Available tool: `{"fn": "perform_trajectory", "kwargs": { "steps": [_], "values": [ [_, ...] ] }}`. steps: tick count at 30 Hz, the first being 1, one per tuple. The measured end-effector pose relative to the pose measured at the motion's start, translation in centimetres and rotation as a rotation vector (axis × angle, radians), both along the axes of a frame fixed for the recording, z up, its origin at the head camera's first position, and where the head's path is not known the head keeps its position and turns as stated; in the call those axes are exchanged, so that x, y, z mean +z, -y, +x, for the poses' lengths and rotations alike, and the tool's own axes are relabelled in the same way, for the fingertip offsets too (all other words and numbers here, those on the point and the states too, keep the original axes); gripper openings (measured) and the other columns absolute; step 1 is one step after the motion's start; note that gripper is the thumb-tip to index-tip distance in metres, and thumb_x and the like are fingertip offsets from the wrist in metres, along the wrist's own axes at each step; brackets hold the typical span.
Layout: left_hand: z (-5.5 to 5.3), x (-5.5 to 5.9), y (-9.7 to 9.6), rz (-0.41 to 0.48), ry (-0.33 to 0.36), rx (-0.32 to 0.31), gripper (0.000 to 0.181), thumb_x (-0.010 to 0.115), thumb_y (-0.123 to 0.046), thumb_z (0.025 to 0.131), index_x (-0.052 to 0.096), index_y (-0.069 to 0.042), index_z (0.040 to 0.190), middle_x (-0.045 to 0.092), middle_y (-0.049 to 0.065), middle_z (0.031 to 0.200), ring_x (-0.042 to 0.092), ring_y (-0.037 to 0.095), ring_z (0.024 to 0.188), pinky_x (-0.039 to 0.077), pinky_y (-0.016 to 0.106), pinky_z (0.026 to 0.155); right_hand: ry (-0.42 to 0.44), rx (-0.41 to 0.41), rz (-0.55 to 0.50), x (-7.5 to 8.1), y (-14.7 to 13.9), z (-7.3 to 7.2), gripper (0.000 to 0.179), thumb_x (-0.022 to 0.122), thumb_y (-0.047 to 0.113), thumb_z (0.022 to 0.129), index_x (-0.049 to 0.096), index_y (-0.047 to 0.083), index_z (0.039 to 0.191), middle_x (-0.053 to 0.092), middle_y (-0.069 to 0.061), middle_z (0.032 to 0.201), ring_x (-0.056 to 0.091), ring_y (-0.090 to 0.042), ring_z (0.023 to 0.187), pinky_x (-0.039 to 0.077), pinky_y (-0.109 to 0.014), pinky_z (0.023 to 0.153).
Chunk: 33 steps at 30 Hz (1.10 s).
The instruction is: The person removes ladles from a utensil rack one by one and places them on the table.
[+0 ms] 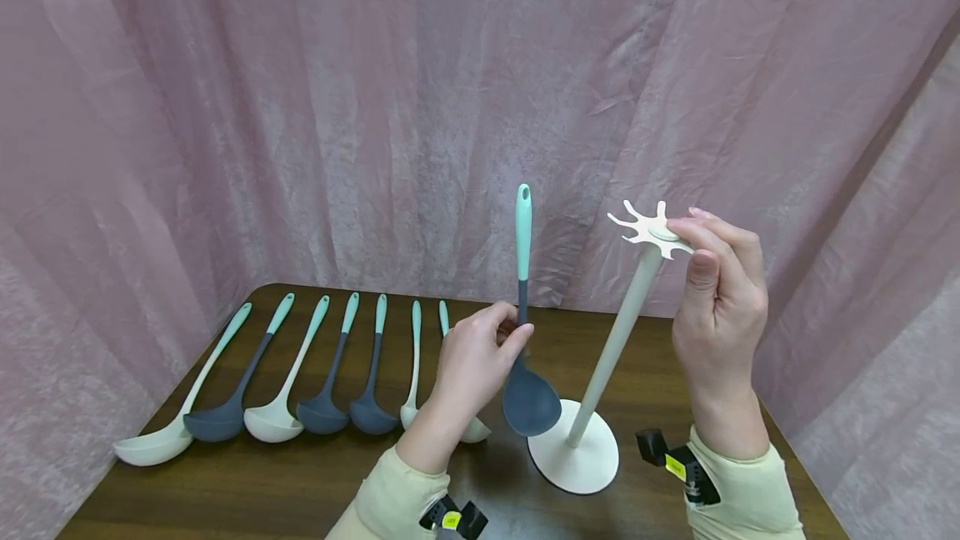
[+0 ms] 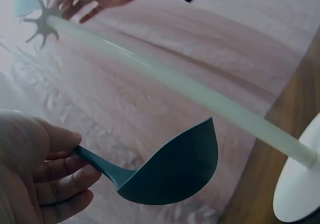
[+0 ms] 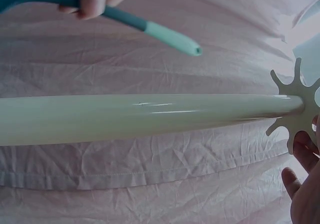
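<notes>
My left hand (image 1: 474, 361) pinches the shaft of a dark grey ladle (image 1: 531, 405) just above its bowl. The ladle is upright, its mint handle (image 1: 523, 232) pointing up and its bowl beside the stand's base. In the left wrist view the thumb and fingers (image 2: 65, 139) close around the dark shaft. To the right stands a pale utensil stand (image 1: 618, 344), its pole leaning right in the head view. My right hand (image 1: 722, 298) grips the stand's top, a white star of hooks (image 1: 637, 227), fingers over the centre and thumb by the edge. No ladle hangs on these hooks.
Several ladles lie in a row on the brown table (image 1: 247, 490), handles pointing away, such as a white ladle (image 1: 153, 447) and a grey ladle (image 1: 322, 413). My left arm partly covers the rightmost one. A pink curtain (image 1: 480, 107) hangs behind the table.
</notes>
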<state>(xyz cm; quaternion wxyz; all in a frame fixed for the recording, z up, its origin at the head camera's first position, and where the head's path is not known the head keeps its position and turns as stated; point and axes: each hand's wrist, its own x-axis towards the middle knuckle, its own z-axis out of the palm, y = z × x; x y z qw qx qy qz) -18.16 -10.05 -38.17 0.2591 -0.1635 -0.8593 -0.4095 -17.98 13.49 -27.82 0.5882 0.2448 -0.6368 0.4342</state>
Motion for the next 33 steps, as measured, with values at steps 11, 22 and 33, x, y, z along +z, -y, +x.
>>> {"fn": "perform_trajectory", "kwargs": {
  "steps": [11, 22, 33],
  "values": [
    [-2.1, -2.4, 0.4, -0.096, 0.073, 0.074, 0.012, 0.082, -0.027, 0.103, 0.078, -0.015, 0.102, 0.077, -0.005, 0.09, 0.071, 0.013, 0.076, 0.054, 0.032, 0.064, -0.002, 0.011, -0.011, 0.1, 0.3, 0.5, 0.063, 0.059, 0.053, 0.11, 0.082, -0.005, 0.112, 0.071, -0.024, 0.118, 0.067, -0.032, 0.128, 0.05, -0.038, 0.113],
    [-3.6, -4.6, 0.9, -0.16, 0.171, 0.097, 0.015, 0.081, -0.027, 0.104, 0.078, -0.015, 0.095, 0.072, -0.004, 0.079, 0.06, 0.011, 0.063, 0.049, 0.032, 0.059, -0.013, 0.023, -0.025, 0.1, 0.6, 0.8, 0.065, 0.059, 0.055, 0.109, 0.082, -0.006, 0.11, 0.072, -0.023, 0.116, 0.067, -0.034, 0.127, 0.049, -0.041, 0.114],
    [-4.4, -6.2, 1.4, -0.221, 0.23, 0.104, 0.021, 0.082, -0.027, 0.103, 0.074, -0.015, 0.088, 0.066, -0.005, 0.072, 0.057, 0.012, 0.061, 0.046, 0.032, 0.057, -0.008, 0.023, -0.025, 0.1, 0.5, 0.8, 0.065, 0.06, 0.055, 0.109, 0.082, -0.006, 0.111, 0.071, -0.023, 0.117, 0.067, -0.032, 0.128, 0.049, -0.038, 0.113]
  ]
}}
